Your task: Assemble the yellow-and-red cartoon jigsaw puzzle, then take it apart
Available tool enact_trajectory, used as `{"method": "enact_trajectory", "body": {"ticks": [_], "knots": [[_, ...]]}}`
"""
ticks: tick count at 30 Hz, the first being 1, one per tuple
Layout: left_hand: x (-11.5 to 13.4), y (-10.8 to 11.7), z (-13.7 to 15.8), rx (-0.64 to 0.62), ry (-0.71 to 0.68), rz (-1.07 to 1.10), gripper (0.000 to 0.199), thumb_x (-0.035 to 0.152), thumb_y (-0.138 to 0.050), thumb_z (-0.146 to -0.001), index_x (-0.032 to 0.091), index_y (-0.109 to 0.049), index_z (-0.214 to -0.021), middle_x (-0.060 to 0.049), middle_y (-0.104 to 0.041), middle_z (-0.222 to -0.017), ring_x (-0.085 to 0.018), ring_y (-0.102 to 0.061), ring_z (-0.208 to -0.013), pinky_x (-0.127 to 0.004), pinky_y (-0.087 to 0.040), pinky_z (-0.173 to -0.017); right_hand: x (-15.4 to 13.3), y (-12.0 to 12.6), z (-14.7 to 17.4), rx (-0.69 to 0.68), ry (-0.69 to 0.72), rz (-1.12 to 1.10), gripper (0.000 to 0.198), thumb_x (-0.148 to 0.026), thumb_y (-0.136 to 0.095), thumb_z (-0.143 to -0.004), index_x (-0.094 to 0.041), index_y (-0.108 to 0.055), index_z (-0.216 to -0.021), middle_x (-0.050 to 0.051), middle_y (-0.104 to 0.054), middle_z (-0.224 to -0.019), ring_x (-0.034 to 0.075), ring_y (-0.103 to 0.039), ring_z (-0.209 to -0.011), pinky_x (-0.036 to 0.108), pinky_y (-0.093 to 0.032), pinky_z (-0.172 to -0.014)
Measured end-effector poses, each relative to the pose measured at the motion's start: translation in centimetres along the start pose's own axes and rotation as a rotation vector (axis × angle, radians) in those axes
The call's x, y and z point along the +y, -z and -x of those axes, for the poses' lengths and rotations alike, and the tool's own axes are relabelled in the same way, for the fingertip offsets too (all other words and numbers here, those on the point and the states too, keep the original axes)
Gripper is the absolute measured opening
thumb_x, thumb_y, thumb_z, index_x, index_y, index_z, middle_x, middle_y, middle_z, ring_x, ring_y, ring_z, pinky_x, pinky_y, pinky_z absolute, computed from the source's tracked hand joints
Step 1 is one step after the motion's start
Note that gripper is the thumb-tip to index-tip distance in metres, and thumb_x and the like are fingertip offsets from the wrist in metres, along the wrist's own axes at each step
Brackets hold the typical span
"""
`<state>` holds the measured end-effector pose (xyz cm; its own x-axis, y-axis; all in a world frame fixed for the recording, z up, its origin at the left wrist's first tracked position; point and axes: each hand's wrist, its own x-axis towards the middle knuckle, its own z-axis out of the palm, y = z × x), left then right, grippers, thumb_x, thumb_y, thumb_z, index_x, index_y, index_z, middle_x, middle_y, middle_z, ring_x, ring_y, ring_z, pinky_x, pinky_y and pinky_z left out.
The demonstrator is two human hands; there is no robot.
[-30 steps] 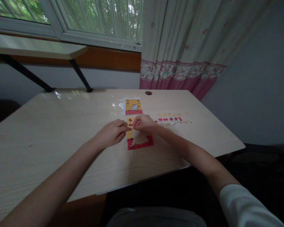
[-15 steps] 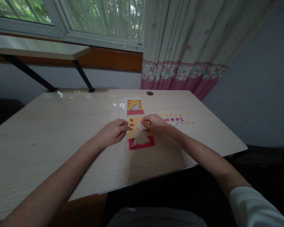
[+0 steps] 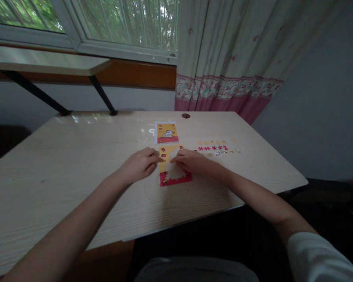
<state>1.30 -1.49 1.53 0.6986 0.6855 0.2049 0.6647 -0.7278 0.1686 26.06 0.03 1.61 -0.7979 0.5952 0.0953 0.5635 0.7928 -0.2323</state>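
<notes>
A partly assembled jigsaw puzzle (image 3: 176, 181) lies on the table, its yellow and red border framing an open middle. My left hand (image 3: 142, 163) rests at its left edge; the index finger reaches onto the yellow border, the thumb is apart from it and the other fingers are curled. Over the puzzle's right side, my right hand (image 3: 191, 160) has thumb and index finger pinched together, tips down at the gap in the middle. Whatever is between those fingertips is too small to make out. The hand covers part of the right border.
Behind the puzzle lies a reference picture (image 3: 167, 133) of a white animal on yellow and red. Loose puzzle pieces (image 3: 214, 148) sit in rows to the right. A raised shelf (image 3: 47, 60) stands at the back left, and a curtain (image 3: 223, 86) hangs behind the table.
My right hand has come down and slightly toward me, its fingertips shifting left to the puzzle's middle gap. My left hand has stayed in place.
</notes>
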Motion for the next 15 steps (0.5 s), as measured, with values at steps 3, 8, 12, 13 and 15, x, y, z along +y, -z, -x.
{"method": "enact_trajectory", "body": {"ticks": [3,8,12,13,15], "knots": [[0.2,-0.2,-0.2,-0.011,-0.001,0.026,0.035,0.012,-0.042,-0.084,0.018,-0.069,-0.104,-0.009,-0.059,-0.091,-0.020,-0.055,-0.086,-0.034,-0.048,-0.078,0.1,0.0,0.0,0.004,0.005,0.010,0.028,-0.014,-0.047,-0.092,-0.019,-0.066,-0.111,0.008,-0.061,-0.095,0.015,-0.054,-0.085,0.026,-0.041,-0.074],[0.2,-0.6,-0.3,-0.009,0.016,0.054,0.036,0.009,-0.042,-0.082,0.017,-0.070,-0.104,-0.009,-0.058,-0.092,-0.021,-0.055,-0.089,-0.033,-0.048,-0.079,1.0,0.3,0.5,0.008,0.084,0.045,0.029,-0.015,-0.048,-0.091,-0.019,-0.063,-0.116,0.009,-0.062,-0.098,0.017,-0.054,-0.090,0.029,-0.041,-0.081],[-0.1,-0.5,-0.2,-0.006,-0.001,0.026,0.036,0.011,-0.042,-0.084,0.016,-0.068,-0.108,-0.010,-0.058,-0.096,-0.021,-0.055,-0.090,-0.033,-0.048,-0.080,1.8,0.6,1.9,0.083,0.067,0.016,0.029,-0.020,-0.051,-0.091,-0.017,-0.060,-0.118,0.012,-0.062,-0.109,0.019,-0.054,-0.100,0.032,-0.042,-0.086],[-0.2,-0.4,-0.2,0.001,-0.001,0.018,0.036,0.012,-0.042,-0.084,0.016,-0.067,-0.110,-0.010,-0.059,-0.096,-0.021,-0.055,-0.090,-0.034,-0.049,-0.080,2.0,0.7,2.4,0.094,0.063,0.005,0.028,-0.021,-0.051,-0.091,-0.017,-0.060,-0.117,0.012,-0.062,-0.111,0.019,-0.054,-0.101,0.033,-0.042,-0.087],[-0.4,-0.3,-0.1,0.021,0.001,0.002,0.035,0.013,-0.042,-0.085,0.015,-0.067,-0.110,-0.011,-0.060,-0.096,-0.022,-0.055,-0.090,-0.036,-0.049,-0.080,2.1,0.8,3.3,0.102,0.062,-0.015,0.027,-0.022,-0.050,-0.092,-0.017,-0.061,-0.115,0.012,-0.062,-0.113,0.020,-0.056,-0.103,0.035,-0.042,-0.089]]}}
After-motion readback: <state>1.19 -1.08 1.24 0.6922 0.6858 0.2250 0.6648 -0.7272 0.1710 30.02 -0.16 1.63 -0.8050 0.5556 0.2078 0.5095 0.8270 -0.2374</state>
